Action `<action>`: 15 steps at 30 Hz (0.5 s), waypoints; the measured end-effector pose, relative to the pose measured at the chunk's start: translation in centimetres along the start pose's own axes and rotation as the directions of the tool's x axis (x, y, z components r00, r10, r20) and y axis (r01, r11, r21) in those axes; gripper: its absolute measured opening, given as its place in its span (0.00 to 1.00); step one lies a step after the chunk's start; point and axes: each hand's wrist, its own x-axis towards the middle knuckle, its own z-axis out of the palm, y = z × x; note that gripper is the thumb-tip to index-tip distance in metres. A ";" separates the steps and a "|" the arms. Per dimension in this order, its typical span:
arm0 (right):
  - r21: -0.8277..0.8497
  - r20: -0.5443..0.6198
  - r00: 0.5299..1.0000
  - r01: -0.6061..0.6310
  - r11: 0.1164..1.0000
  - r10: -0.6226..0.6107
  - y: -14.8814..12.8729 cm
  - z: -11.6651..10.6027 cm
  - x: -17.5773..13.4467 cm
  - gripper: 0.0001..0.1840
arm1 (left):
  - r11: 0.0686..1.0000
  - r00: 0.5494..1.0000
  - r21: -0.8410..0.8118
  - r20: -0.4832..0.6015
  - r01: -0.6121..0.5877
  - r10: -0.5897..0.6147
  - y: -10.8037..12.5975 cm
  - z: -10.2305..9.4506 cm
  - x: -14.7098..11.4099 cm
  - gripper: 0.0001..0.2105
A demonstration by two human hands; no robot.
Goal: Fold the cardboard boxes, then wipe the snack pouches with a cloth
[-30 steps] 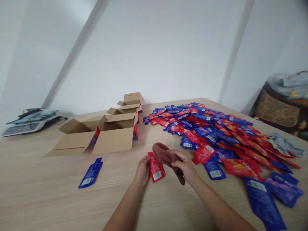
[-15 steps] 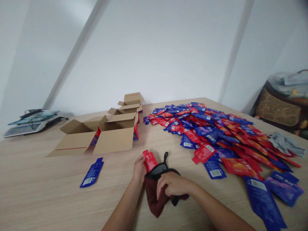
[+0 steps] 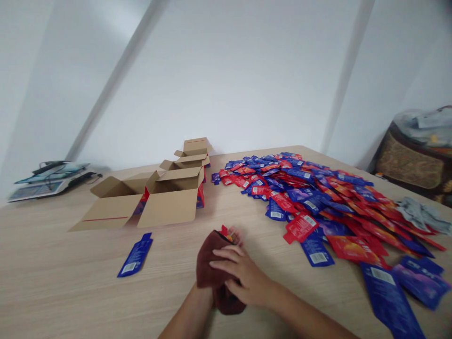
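Observation:
My right hand point(image 3: 247, 278) has its fingers curled over a maroon cloth point(image 3: 208, 261) with dark edging, pressing it from the right. Most of my left hand point(image 3: 236, 236) is hidden behind the cloth; only blurred fingertips show past its top right edge. A bit of a red sachet point(image 3: 224, 230) sticks out there, beside those fingertips, held between them and the cloth. To the left, a blue spouted sachet point(image 3: 136, 254) lies alone on the wooden table point(image 3: 169, 268).
Several open cardboard boxes point(image 3: 167, 207) stand in a row at the left back. A big heap of red and blue sachets point(image 3: 303, 188) spreads over the right side, with a grey cloth point(image 3: 422, 214) on its edge. A flat scale-like device point(image 3: 49, 183) sits far left; a patterned bag point(image 3: 413, 155), far right.
The maroon cloth has been turned and brought over the red sachet and my left hand, covering most of both. My right hand has moved slightly left, its fingers now spread over the cloth.

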 end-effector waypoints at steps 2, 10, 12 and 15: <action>-0.160 0.097 0.995 0.002 0.987 0.014 0.2 0.9 0.0 0.35 | 0.996 0.999 -0.086 -0.035 -0.037 0.034 -1.6 0.7 -0.6 0.20; -0.312 -0.067 0.991 -0.131 0.941 0.116 4.0 -0.7 0.9 0.35 | 0.942 0.972 -0.249 0.114 0.226 -0.204 0.8 1.3 1.1 0.14; -0.335 -0.126 0.984 -0.161 0.928 0.126 4.9 -1.4 0.8 0.35 | 0.911 0.951 -0.292 0.189 0.291 -0.243 2.5 1.5 1.0 0.14; -0.355 -0.276 0.935 -0.317 0.880 0.225 7.0 -3.5 0.0 0.34 | 0.866 0.905 -0.320 0.318 0.384 -0.284 4.3 2.5 0.1 0.16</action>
